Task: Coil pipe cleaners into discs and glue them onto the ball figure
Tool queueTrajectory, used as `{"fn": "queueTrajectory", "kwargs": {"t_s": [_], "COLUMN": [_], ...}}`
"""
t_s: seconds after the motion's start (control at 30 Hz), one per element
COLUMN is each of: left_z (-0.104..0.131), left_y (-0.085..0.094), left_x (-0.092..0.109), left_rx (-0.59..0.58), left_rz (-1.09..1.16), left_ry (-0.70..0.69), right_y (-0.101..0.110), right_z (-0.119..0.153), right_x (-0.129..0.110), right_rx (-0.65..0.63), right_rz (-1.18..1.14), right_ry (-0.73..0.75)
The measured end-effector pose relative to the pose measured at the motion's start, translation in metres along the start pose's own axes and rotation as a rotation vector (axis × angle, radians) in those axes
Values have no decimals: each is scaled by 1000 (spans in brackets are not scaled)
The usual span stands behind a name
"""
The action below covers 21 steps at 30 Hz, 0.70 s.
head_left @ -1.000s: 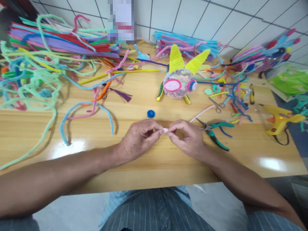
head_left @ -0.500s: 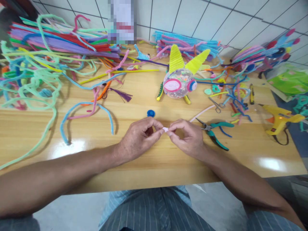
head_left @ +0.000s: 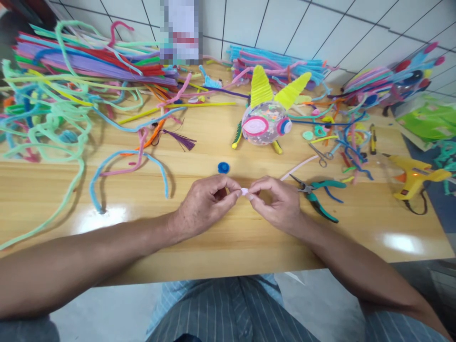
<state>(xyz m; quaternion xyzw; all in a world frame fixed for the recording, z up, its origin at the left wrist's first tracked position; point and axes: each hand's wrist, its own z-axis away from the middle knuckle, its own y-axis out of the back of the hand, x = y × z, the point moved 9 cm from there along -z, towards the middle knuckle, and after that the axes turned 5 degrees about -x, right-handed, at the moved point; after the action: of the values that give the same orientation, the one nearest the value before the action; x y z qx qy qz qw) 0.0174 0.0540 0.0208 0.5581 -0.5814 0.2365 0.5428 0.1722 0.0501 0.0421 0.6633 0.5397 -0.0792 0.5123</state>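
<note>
A small pale pink piece [head_left: 244, 191] is pinched between my two hands near the table's front. My left hand [head_left: 210, 202] grips its left end with thumb and fingers, and my right hand [head_left: 276, 202] pinches the right end. Just behind my left hand lies a blue coil [head_left: 223, 167]. Farther back stands a round, clear figure [head_left: 263, 130] with yellow ears, one pink-ringed eye and one blue eye. A pale pink pipe cleaner [head_left: 299, 167] lies behind my right hand, beside teal-handled pliers [head_left: 322, 199].
Tangled green and blue pipe cleaners [head_left: 60, 123] cover the left side, with bundles [head_left: 96, 57] behind them. Scissors [head_left: 322, 154], a yellow glue gun [head_left: 411, 175] and a cutter [head_left: 372, 139] lie at right. A purple tassel [head_left: 181, 140] lies left of the figure.
Almost nothing differs; my fingers have shifted very slightly around the pale pink piece, which looks a little flatter between them.
</note>
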Motion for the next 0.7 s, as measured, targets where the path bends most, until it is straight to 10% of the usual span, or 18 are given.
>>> {"fn": "queueTrajectory", "kwargs": {"t_s": [0.7], "left_z": [1], "left_y": [0], "left_x": [-8], "left_rx": [-8], "left_rz": [41], "left_ry": [87], "right_y": [-1], "right_z": [1], "right_x": [1], "right_rx": [9], "right_rz": [-3], "right_ry": [-30]}}
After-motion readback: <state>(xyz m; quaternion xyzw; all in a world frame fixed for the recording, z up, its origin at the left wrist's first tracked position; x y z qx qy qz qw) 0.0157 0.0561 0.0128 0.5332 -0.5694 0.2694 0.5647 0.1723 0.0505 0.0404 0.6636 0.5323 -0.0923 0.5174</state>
